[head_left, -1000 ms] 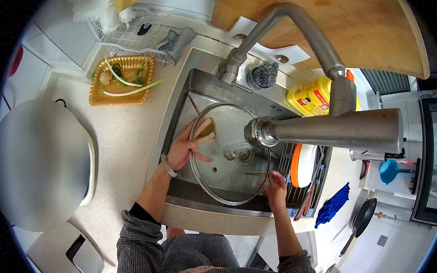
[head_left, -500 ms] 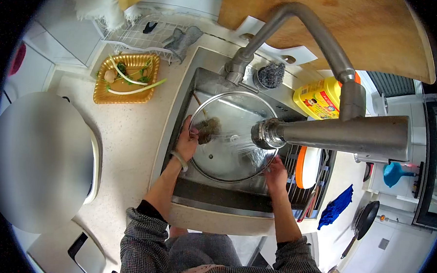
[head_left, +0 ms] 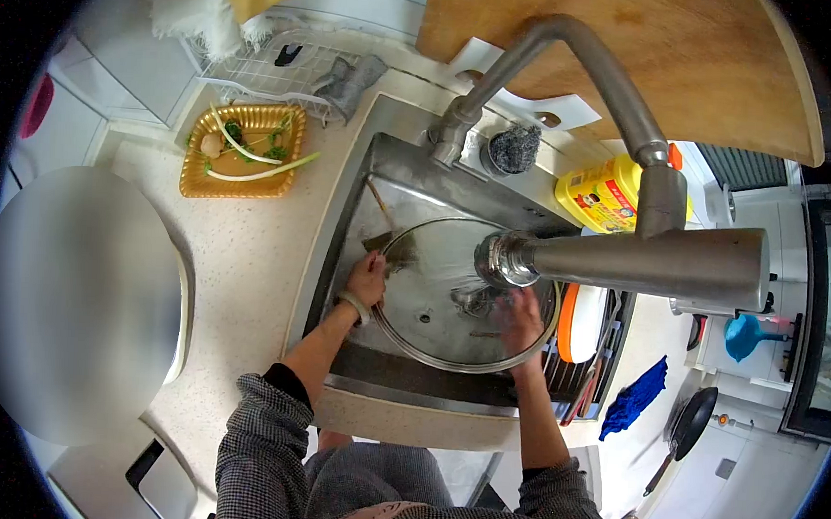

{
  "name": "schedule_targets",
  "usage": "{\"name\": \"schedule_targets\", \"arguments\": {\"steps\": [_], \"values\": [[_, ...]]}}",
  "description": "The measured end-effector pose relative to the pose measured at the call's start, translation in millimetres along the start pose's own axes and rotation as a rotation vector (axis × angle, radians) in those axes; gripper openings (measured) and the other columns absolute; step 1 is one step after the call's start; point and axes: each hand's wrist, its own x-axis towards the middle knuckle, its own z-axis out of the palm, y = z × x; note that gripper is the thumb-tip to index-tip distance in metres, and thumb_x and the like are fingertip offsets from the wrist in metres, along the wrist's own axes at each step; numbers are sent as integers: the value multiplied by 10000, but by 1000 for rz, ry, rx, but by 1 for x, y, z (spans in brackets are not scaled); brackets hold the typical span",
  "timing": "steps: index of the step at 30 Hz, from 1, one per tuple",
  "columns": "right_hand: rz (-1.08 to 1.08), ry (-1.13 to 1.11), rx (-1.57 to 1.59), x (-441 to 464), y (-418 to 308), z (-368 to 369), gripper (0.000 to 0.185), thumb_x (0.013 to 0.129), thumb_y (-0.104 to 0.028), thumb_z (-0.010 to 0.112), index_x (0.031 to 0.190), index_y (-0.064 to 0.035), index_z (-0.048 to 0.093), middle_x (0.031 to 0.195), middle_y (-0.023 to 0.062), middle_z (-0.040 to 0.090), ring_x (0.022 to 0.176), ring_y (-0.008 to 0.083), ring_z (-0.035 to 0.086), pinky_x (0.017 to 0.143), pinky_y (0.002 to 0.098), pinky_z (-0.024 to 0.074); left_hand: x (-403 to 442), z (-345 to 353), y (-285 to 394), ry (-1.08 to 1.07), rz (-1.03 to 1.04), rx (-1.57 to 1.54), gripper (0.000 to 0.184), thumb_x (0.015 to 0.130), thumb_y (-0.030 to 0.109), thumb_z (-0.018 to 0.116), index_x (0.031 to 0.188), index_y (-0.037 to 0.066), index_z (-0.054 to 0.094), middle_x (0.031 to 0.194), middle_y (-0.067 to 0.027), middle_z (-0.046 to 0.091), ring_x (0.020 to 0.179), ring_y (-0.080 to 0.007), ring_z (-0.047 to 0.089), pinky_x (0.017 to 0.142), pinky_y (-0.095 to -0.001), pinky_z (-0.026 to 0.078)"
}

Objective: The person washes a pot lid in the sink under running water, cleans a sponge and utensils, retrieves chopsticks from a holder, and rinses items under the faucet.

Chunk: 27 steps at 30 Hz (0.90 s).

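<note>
Left grip: the left hand [head_left: 367, 281] is closed around the metal rim of a round glass lid [head_left: 446, 303], at the lid's left edge.
Right grip: the right hand [head_left: 521, 322] lies over the right part of the glass, blurred; finger spacing and firmness of contact cannot be told.
Lid position: inside the sink [head_left: 437, 182], under the spout, its right edge by the slatted rack [head_left: 551, 372]; sink floor and drain visible through the glass.
Water: pale streaks run from the faucet [head_left: 651, 270] nozzle toward the glass.
Left wrist: a pale bracelet [head_left: 354, 308] is worn.
Sink, left part: a thin brown stick [head_left: 379, 202] lies at a slant, its lower end near the lid rim.
Rack: carries a white item with an orange edge [head_left: 569, 322].
Sink back ledge: steel wool [head_left: 514, 150] sits in a cup; a yellow bottle [head_left: 599, 198] stands to its right.
Left counter: a gold tray [head_left: 242, 187] contains spring onions [head_left: 262, 172]; one stalk reaches past the tray's right edge.
Right counter: a crumpled blue cloth [head_left: 634, 399] lies beyond the rack.
</note>
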Motion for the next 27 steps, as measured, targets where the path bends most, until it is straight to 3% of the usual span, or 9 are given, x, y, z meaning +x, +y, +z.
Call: {"name": "schedule_targets", "arguments": {"steps": [3,6,10,15,18,20,22,25,27], "values": [[300,-176,494,-5,9,30,628,780,-342,604,1327,-157,357,1246,89,440,1092,300,458,1010,530,272,6,-3,-2,87,19,265,342,945,302,385,1064,13,522,665,-27,475,606,-123,528,563,-278,455],[407,-342,645,7,30,19,577,728,-325,623,1240,-124,449,1249,117,439,1116,341,433,1042,581,184,-11,7,13,225,169,389,341,939,307,393,1037,6,518,723,-53,537,656,-165,550,618,-317,459],[412,-384,648,8,19,24,426,751,-243,584,1140,-89,510,1196,118,473,1102,316,444,1011,576,250,-12,9,26,-34,-74,41,362,930,320,414,1084,10,521,782,-87,582,703,-181,556,637,-325,453],[102,-216,451,-7,3,36,263,800,-91,514,1063,-73,522,1110,92,502,1040,249,463,891,478,386,-7,9,3,-269,96,629,383,922,329,437,1088,-6,522,751,-76,561,711,-127,537,567,-277,444],[19,-92,264,-13,-7,32,214,819,-104,524,1032,-80,516,1077,66,497,1010,208,458,844,417,417,-9,15,-4,-164,-232,226,367,918,316,432,1062,-4,539,746,-108,569,715,-169,546,606,-334,453],[83,9,131,-17,-11,28,181,837,-114,526,1015,-89,504,1005,26,505,930,149,478,776,347,440,0,12,-15,-190,-157,291,352,912,309,466,1125,30,496,851,-65,565,711,-153,538,575,-303,463],[-126,-34,-142,-10,-4,22,183,833,-109,546,1008,-94,495,931,3,510,829,105,488,720,281,432,0,11,-7,-220,-83,357,372,907,302,500,1189,64,453,956,-22,561,707,-137,529,544,-273,472],[-184,-1,-311,-16,-6,30,193,809,-55,571,982,-71,488,861,-2,478,736,82,466,638,234,402,-6,11,9,-297,-132,378,330,920,298,465,1134,50,501,894,-51,583,681,-163,526,593,-314,476],[-211,27,-465,-19,-8,41,187,801,-20,577,961,-49,483,832,4,440,718,86,447,612,231,384,-6,7,14,-259,88,536,329,909,285,422,949,-5,571,814,-165,594,745,-230,558,683,-351,440]]}}
